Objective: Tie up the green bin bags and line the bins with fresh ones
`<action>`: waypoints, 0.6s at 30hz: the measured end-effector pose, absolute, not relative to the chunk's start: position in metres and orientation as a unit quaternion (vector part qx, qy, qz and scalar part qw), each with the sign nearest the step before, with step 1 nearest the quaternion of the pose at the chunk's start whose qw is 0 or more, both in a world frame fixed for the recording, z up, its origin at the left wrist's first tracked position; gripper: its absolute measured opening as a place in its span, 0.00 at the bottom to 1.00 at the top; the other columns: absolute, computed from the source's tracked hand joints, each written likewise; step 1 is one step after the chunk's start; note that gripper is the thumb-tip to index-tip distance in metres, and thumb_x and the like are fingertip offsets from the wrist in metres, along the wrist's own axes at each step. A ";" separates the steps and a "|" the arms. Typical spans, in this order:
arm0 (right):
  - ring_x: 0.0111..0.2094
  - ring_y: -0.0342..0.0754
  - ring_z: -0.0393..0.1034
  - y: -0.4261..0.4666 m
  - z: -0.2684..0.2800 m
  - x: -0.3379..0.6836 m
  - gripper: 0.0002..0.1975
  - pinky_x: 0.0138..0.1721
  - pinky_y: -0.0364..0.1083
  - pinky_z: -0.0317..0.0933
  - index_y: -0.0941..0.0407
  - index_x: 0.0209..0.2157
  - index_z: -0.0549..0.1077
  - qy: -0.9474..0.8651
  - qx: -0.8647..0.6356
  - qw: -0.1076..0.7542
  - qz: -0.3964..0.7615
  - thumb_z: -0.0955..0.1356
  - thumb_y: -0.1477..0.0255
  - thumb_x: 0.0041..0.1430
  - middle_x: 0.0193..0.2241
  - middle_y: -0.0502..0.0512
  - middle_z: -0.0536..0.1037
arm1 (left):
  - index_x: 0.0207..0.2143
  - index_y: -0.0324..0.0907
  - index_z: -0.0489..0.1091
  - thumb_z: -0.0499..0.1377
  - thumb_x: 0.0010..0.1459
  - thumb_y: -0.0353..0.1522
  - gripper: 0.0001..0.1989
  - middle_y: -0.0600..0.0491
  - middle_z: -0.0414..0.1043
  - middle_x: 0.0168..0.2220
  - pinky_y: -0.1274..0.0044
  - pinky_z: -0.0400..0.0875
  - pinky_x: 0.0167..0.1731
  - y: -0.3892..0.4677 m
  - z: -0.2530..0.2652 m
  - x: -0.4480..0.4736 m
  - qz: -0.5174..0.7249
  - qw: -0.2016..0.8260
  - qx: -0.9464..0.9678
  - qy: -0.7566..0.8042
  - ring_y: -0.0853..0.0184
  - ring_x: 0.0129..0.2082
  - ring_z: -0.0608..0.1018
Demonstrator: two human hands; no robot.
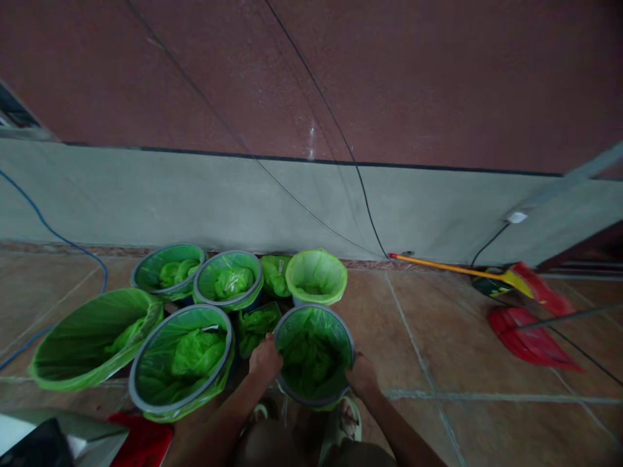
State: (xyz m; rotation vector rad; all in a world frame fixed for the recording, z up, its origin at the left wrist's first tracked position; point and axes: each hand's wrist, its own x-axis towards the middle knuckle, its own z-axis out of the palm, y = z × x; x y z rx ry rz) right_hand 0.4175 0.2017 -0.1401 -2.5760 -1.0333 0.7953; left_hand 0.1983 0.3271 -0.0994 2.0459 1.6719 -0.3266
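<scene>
A round trash bin point(351, 344) with a grey rim and a green plastic liner stands in front of my feet. My left hand point(265, 360) is closed on the left side of its rim. On the right side, my right hand point(363, 376) grips the same bin. Bunched green plastic point(311, 353) lies inside it. Left of my left hand stands another grey-rimmed bin point(141, 395) holding a crumpled green bag point(197, 353). A smaller container point(257, 324) with green plastic sits just beyond my left hand. The fingertips of both hands are partly hidden by the rim.
Several more green-lined bins point(168, 246) stand along the wall, including a large one point(43, 376) at left. A yellow-handled broom point(448, 266) and red dustpan point(525, 337) lie at right. Cables point(360, 175) hang down the wall. A blue hose point(43, 220) runs at left.
</scene>
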 end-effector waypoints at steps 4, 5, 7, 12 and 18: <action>0.40 0.59 0.76 0.201 -0.131 0.417 0.11 0.39 0.48 0.64 0.60 0.37 0.72 -0.343 -0.897 0.131 0.248 0.64 0.79 0.50 0.35 0.68 0.79 | 0.49 0.36 0.64 0.52 0.55 0.26 0.18 0.39 0.73 0.47 0.72 0.69 0.46 0.328 -0.091 0.196 -0.090 0.228 0.735 0.633 0.58 0.49 0.77; 0.40 0.58 0.76 0.201 -0.129 0.419 0.12 0.39 0.49 0.64 0.59 0.38 0.72 -0.338 -0.897 0.144 0.244 0.64 0.78 0.50 0.36 0.67 0.79 | 0.49 0.36 0.65 0.53 0.55 0.26 0.18 0.40 0.73 0.48 0.73 0.68 0.46 0.329 -0.090 0.194 -0.075 0.232 0.733 0.635 0.58 0.49 0.77; 0.39 0.56 0.76 0.202 -0.126 0.426 0.13 0.39 0.48 0.64 0.57 0.39 0.71 -0.332 -0.889 0.189 0.254 0.64 0.77 0.49 0.35 0.64 0.79 | 0.49 0.35 0.65 0.54 0.54 0.26 0.18 0.40 0.72 0.48 0.73 0.67 0.49 0.330 -0.091 0.191 -0.035 0.250 0.729 0.636 0.59 0.49 0.77; 0.28 0.51 0.74 0.217 -0.127 0.450 0.11 0.26 0.45 0.66 0.56 0.34 0.71 -0.240 -0.790 0.404 0.393 0.67 0.67 0.48 0.26 0.54 0.77 | 0.58 0.38 0.61 0.53 0.60 0.37 0.25 0.43 0.68 0.56 0.73 0.65 0.55 0.338 -0.104 0.186 0.165 0.360 0.692 0.604 0.60 0.54 0.73; 0.21 0.46 0.70 0.295 -0.114 0.477 0.08 0.25 0.45 0.68 0.56 0.27 0.70 -0.125 -0.752 0.520 0.386 0.70 0.69 0.45 0.18 0.48 0.73 | 0.60 0.40 0.61 0.45 0.64 0.41 0.26 0.47 0.64 0.61 0.74 0.61 0.60 0.361 -0.111 0.190 0.275 0.441 0.619 0.589 0.63 0.60 0.67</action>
